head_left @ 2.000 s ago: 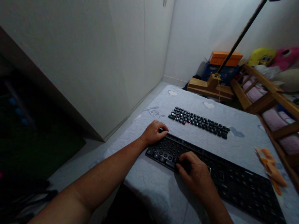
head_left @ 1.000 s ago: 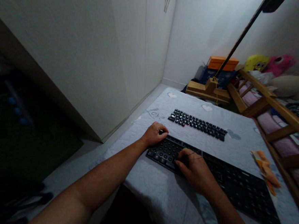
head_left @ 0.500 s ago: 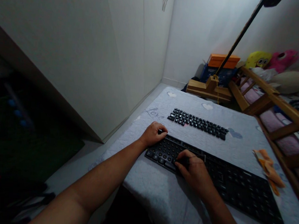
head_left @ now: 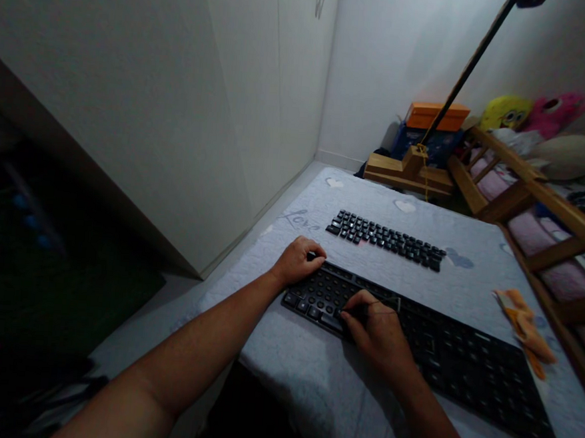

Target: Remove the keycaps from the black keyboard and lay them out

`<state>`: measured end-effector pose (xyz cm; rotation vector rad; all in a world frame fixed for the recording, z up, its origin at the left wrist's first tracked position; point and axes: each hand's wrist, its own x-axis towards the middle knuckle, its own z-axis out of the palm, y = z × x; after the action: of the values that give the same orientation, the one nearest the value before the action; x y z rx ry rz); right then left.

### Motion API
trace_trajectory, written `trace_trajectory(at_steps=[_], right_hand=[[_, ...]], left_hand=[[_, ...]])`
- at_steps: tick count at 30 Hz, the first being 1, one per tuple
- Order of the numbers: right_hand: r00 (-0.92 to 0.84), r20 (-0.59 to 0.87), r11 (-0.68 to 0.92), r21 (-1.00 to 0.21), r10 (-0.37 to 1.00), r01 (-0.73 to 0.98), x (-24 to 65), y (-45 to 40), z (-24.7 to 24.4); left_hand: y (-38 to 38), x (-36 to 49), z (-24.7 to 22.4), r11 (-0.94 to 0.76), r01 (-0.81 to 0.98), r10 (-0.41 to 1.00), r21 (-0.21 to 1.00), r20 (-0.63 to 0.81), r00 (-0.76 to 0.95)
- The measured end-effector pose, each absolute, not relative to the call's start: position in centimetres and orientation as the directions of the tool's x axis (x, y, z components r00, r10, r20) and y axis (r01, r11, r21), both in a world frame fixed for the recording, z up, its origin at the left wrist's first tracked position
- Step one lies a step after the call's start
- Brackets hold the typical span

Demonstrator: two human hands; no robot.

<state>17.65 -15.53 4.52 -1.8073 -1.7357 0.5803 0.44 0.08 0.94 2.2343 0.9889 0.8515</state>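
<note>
Covering my counter (head_left: 285,385): a pale quilted cloth (head_left: 292,225) printed with hearts and the word Love
Room: white wardrobe (head_left: 226,94) rising on my left, wooden rail (head_left: 545,186) along my right, wooden stand (head_left: 410,174) and orange box (head_left: 437,116) beyond the far edge
Black keyboard (head_left: 463,354): lying aslant on the near part of the counter, left end near the edge, its left section showing round dots
Black keycaps (head_left: 386,237): in rows farther off, a strip of cloth between them and the keyboard
Left grip (head_left: 299,259): clasping the keyboard's far left corner
Right grip (head_left: 378,325): pinched on a wire-ended tool (head_left: 398,305), mostly hidden, at the dots
Right margin: orange rag (head_left: 528,329) near the keyboard
</note>
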Motion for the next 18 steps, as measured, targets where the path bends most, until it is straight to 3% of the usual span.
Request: trace_trajectory(at_steps=[7,18], right_hand=[[0.08,-0.049,-0.091,-0.694,0.996,0.714,17.8,-15.0,5.4],[0.069,-0.089,-0.112,-0.715,0.994,0.69,18.3,-14.3,5.3]], left_hand=[[0.2,0.4,1.0,-0.595,0.437,0.773,0.675,0.331,0.541],[0.1,0.5,1.0,-0.587,0.437,0.778,0.681,0.326,0.538]])
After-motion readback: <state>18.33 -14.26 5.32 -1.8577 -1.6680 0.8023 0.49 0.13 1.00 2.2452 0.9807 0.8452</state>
